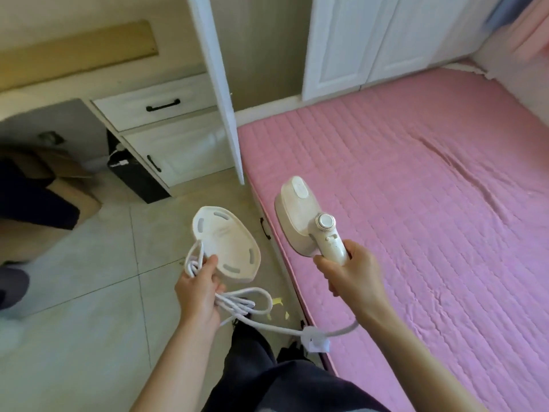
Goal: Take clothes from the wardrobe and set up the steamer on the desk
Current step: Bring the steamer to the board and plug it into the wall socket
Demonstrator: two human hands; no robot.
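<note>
My right hand point(350, 272) grips the handle of a white handheld steamer point(300, 215), its head pointing away over the edge of the pink bed. My left hand point(199, 289) holds the steamer's white base plate point(228, 242) together with a coiled bundle of its white cord point(237, 304). The cord runs on from the bundle to a white plug or tag point(315, 340) and up to the steamer's handle. An open white wardrobe door point(219, 84) stands ahead, edge-on. The desk point(74, 81) with white drawers sits at the upper left.
A pink quilted mattress point(416, 218) fills the right side. A black bin point(136, 176) and cardboard boxes point(59, 173) sit under the desk. Closed white wardrobe doors point(371, 40) stand behind the bed. Pale floor tiles point(89, 278) lie at the left, with my dark trouser legs below.
</note>
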